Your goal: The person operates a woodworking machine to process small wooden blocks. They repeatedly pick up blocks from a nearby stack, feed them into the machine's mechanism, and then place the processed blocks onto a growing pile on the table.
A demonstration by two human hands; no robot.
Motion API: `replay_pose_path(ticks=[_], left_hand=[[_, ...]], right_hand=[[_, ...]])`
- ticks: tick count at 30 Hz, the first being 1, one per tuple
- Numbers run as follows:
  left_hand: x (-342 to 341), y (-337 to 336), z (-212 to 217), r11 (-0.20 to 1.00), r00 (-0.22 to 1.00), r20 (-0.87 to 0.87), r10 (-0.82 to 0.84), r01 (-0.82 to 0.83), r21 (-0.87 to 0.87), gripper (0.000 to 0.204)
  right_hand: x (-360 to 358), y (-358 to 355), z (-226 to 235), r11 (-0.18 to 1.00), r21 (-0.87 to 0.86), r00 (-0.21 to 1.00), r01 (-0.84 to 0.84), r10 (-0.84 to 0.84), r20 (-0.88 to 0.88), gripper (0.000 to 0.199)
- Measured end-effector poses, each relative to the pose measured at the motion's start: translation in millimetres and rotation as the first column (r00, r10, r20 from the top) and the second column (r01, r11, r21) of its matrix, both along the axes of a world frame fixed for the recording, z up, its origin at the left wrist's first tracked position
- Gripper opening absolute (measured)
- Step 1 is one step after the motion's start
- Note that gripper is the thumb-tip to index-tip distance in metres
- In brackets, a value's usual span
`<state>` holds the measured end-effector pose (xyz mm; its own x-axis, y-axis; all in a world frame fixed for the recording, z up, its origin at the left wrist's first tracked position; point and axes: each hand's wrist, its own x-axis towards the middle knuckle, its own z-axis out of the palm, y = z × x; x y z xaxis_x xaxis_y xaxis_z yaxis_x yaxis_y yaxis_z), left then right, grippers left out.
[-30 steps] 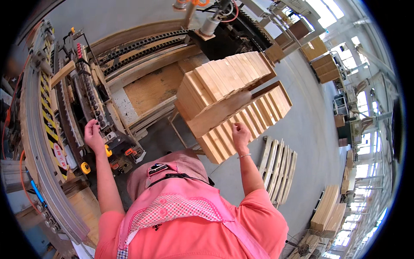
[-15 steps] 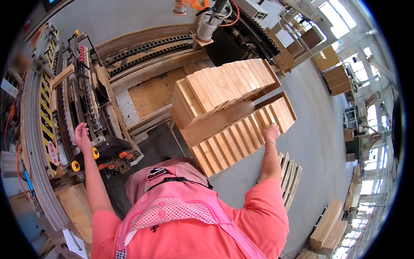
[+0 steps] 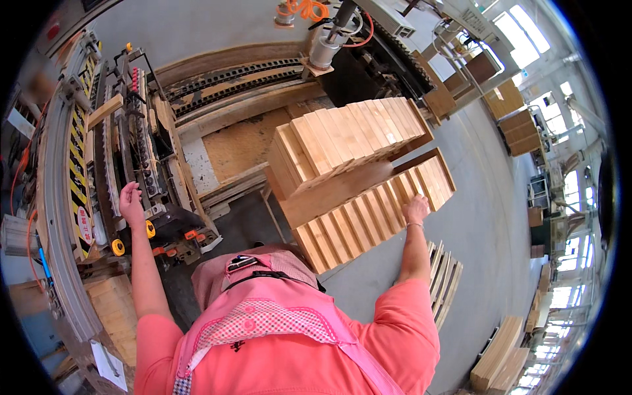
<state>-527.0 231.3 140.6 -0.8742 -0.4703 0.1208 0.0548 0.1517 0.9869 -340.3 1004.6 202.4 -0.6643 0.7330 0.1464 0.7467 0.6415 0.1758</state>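
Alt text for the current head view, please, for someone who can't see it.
The wearer's right hand is at the nearer row of pale wooden pieces, its exact grip unclear. The left hand, seemingly empty and loosely curled, is held out beside a machine. A farther row of wooden pieces stands behind, and a slatted pallet lies at right.

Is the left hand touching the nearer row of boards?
Apart: the head view shows machinery and floor between the left hand and the nearer row of boards.
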Motion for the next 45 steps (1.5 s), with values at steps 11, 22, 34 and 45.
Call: replay_pose_path(ticks=[11,22,34,45], left_hand=[[0,11,5,0.997,0.999,0.000,-0.044,0.043,0.070,0.017],[18,20,28,0.993,0.997,-0.066,0.031,-0.023,0.120,0.013],[19,20,26,0.999,0.992,-0.120,0.030,-0.025,0.045,0.012],[23,20,51,0.997,0.998,0.000,0.059,-0.059,0.052,0.013]], right_hand=[[-3,10,-4,0.985,0.126,0.991,0.117,-0.124,0.048,0.022],[14,-88,36,0.952,0.159,0.924,-0.260,0.293,-0.247,0.050],[-176,-380,127,0.414,-0.089,0.419,-0.906,0.847,-0.328,0.039],[-455,-673,85,-0.313,-0.015,-0.295,-0.950,0.909,-0.294,0.029]])
